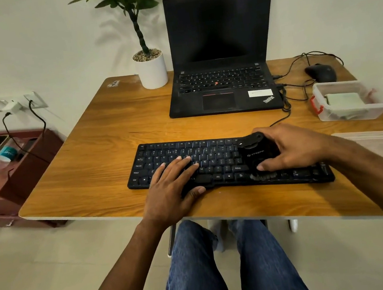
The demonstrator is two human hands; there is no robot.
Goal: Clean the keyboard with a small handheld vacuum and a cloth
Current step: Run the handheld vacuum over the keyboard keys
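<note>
A seated person bends over a black keyboard (212, 164) lying near the front edge of a wooden counter (85, 163). The right hand (293, 148) has its grip clenched around a small black handheld vacuum (257, 153), whose brush end rests on the keys at the keyboard's right half. The left hand (172, 188) lies flat with a released grip, fingers straight across the left-hand keys. Behind stand an open laptop (219, 51), a potted plant (150, 62), a mouse (321, 73) and a clear plastic box (348, 102).

Left hand (172, 191) flat, fingers (183, 161) straight; right hand (293, 148) curled, gripping.
</note>
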